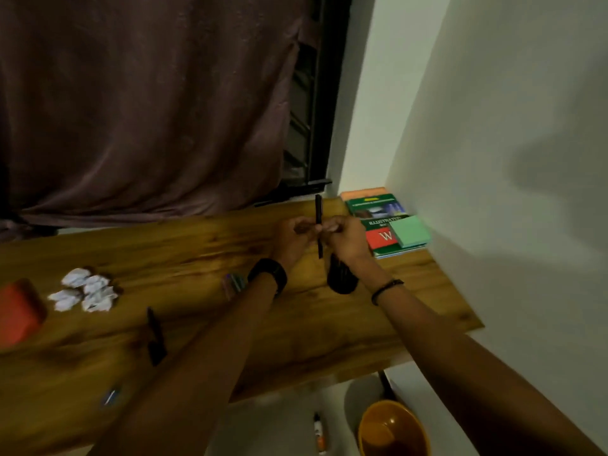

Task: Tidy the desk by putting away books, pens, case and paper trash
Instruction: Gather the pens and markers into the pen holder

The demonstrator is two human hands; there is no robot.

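Observation:
Over the far right of the wooden desk (230,324), both my hands meet around a black pen (318,209) held upright. My right hand (348,236) grips its middle; my left hand (294,238) touches it from the left. Directly below the pen stands a black pen holder (342,278). A stack of books (378,209) with a green pad (411,231) on top lies in the desk's back right corner. Several crumpled white paper balls (84,292) sit at the left. Another black pen (155,337) and a bunch of coloured pens (233,284) lie mid-desk.
A red object (18,314) sits at the desk's left edge. A small blue item (110,397) lies near the front edge. On the floor below stand an orange bin (393,429) and a small bottle (319,434). A dark curtain (148,110) hangs behind; a white wall (510,159) is on the right.

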